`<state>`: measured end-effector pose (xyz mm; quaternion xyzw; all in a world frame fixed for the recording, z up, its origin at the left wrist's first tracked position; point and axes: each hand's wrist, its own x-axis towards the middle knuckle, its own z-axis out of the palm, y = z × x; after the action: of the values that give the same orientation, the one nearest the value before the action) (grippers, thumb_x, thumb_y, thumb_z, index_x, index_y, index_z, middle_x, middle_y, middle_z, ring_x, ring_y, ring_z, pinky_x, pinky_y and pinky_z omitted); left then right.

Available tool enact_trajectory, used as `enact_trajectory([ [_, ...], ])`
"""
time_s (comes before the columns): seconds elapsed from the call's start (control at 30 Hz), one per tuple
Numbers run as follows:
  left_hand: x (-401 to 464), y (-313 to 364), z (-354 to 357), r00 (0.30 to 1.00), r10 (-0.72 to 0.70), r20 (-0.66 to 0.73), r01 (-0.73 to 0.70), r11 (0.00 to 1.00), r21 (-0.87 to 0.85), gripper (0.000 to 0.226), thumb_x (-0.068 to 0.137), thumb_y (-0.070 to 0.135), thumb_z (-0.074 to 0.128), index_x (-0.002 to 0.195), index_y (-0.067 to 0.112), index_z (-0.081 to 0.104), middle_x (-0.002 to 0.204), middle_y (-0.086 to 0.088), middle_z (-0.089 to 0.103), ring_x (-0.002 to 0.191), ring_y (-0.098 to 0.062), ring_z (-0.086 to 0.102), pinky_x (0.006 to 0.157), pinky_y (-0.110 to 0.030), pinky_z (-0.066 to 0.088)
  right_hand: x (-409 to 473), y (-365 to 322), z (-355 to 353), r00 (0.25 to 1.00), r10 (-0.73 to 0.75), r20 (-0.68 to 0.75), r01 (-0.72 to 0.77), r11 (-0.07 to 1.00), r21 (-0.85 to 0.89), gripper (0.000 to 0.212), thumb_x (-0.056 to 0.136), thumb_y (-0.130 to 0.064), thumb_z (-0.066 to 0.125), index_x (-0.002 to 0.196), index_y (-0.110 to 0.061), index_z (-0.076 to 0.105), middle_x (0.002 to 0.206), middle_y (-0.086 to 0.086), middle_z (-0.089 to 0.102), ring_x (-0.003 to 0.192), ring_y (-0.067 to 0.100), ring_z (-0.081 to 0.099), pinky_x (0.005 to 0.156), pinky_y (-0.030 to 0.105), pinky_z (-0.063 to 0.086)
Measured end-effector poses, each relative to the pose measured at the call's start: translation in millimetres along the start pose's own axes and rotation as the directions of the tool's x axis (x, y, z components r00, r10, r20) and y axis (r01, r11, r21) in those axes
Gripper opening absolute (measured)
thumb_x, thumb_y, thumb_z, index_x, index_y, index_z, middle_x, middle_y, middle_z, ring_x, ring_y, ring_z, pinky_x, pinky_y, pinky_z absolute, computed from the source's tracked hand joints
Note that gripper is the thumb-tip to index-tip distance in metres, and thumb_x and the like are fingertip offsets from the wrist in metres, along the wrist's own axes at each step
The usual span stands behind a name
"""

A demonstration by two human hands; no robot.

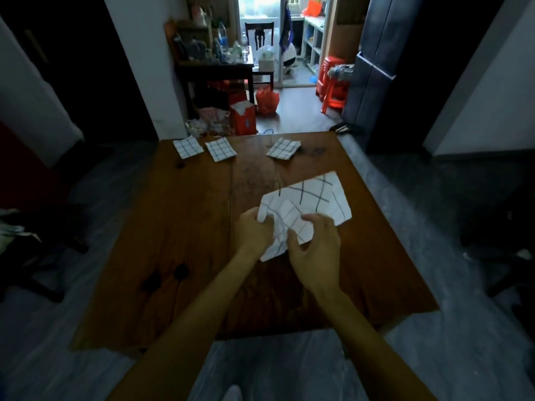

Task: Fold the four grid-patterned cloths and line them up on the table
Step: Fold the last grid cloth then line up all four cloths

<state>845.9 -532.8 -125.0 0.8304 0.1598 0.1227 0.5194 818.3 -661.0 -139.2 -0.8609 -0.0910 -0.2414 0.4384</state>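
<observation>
Your left hand [254,231] grips the near-left edge of the unfolded cloth [312,204], its fingers curled round a bunched corner. Your right hand [314,250] pinches the same cloth just beside it, thumb and fingers closed on the near edge. That cloth is white with dark grid lines, partly doubled over and rumpled, and sits toward the middle of the worktop [188,227], its far part spread out beyond your hands; whether that part rests on the wood cannot be told.

Three folded cloths lie along the far edge of the worktop: the left folded cloth [188,147] at the far-left corner, the middle folded cloth [220,149] just beside it, and the right folded cloth [283,148] well apart from those two, nearer the far-edge centre.
</observation>
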Motion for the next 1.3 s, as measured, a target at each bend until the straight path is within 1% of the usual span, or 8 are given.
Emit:
enact_trajectory([
  [0.17,-1.4,17.3,14.1,0.989,-0.139,0.043,0.145,0.963,-0.228,0.017,0.092,0.016,0.054,0.078,0.023,0.060,0.075,0.002,0.063,0.069,-0.012,0.060,0.059,-0.028,0.051,-5.6,12.3,-5.7,0.879,0.205,0.431,-0.152,0.976,-0.154,0.060,0.081,-0.053,0.065,0.132,-0.027,0.050,0.133,-0.007,0.054,0.115,0.010,0.053,0.099,0.032,0.045],
  [0.27,-2.7,22.7,21.7,0.985,-0.147,0.089,0.164,0.960,-0.228,0.011,0.096,0.021,0.051,0.095,0.017,0.061,0.083,0.000,0.064,0.075,-0.015,0.063,0.063,-0.031,0.054,2.1,14.7,-7.8,0.915,0.155,0.372,-0.078,0.974,-0.215,0.047,0.083,-0.044,0.068,0.125,-0.028,0.055,0.124,-0.006,0.060,0.107,0.009,0.057,0.099,0.038,0.047],
  [0.4,2.5,25.8,28.8,0.981,-0.174,0.088,0.189,0.960,-0.206,0.012,0.095,0.024,0.050,0.092,0.019,0.060,0.083,0.000,0.063,0.073,-0.013,0.060,0.059,-0.026,0.050,20.6,13.1,-16.8,0.912,0.066,0.405,-0.058,0.998,-0.032,0.076,0.078,-0.034,0.076,0.142,-0.022,0.036,0.142,-0.003,0.044,0.130,0.013,0.039,0.109,0.036,0.034],
  [0.63,15.5,29.1,27.9,0.960,-0.251,0.126,0.276,0.926,-0.259,0.022,0.095,0.016,0.046,0.110,0.013,0.061,0.088,0.002,0.062,0.075,-0.012,0.059,0.056,-0.024,0.047,39.2,17.4,-13.0,0.846,0.162,0.507,-0.229,0.971,0.071,0.061,0.083,-0.024,0.072,0.138,-0.022,0.045,0.124,-0.002,0.060,0.105,0.013,0.061,0.089,0.031,0.053],
  [0.77,24.2,27.4,18.2,0.984,0.099,0.145,-0.090,0.994,-0.067,0.043,0.094,0.007,0.042,0.134,0.022,0.043,0.123,0.005,0.053,0.101,-0.006,0.056,0.080,-0.022,0.049,54.8,20.7,-17.7,0.849,0.126,0.513,-0.057,0.987,-0.148,0.023,0.090,-0.027,0.063,0.110,-0.017,0.067,0.097,-0.005,0.062,0.078,0.003,0.055,0.067,0.017,0.043],
  [0.9,50.4,25.6,8.9,0.720,0.570,0.395,-0.671,0.718,0.187,0.042,0.093,0.007,0.038,0.127,0.022,0.058,0.156,-0.002,0.023,0.145,-0.015,0.012,0.117,-0.032,0.014,84.3,19.7,-41.9,0.843,0.023,0.537,0.079,0.983,-0.167,0.013,0.091,-0.020,0.062,0.099,-0.013,0.069,0.097,0.000,0.063,0.085,0.014,0.057,0.076,0.032,0.049],
  [1.1,74.9,51.5,10.0,0.624,0.534,0.570,-0.770,0.546,0.331,0.070,0.081,0.074,0.035,0.111,0.019,0.065,0.128,0.005,0.059,0.131,-0.013,0.041,0.117,-0.041,0.009,126.0,16.8,-80.4,0.914,0.046,0.403,0.065,0.964,-0.257,0.008,0.092,-0.019,0.060,0.093,-0.021,0.068,0.092,-0.005,0.067,0.084,0.013,0.060,0.075,0.030,0.051],
  [1.3,102.8,58.2,5.2,0.712,0.555,0.430,-0.702,0.582,0.411,0.013,0.090,0.026,0.062,0.095,0.015,0.068,0.086,-0.004,0.071,0.080,-0.020,0.064,0.096,-0.041,0.043,158.7,24.5,-101.3,0.966,0.074,0.250,0.030,0.921,-0.389,0.011,0.094,-0.024,0.058,0.097,-0.025,0.069,0.094,-0.004,0.069,0.087,0.014,0.062,0.077,0.032,0.053],
])
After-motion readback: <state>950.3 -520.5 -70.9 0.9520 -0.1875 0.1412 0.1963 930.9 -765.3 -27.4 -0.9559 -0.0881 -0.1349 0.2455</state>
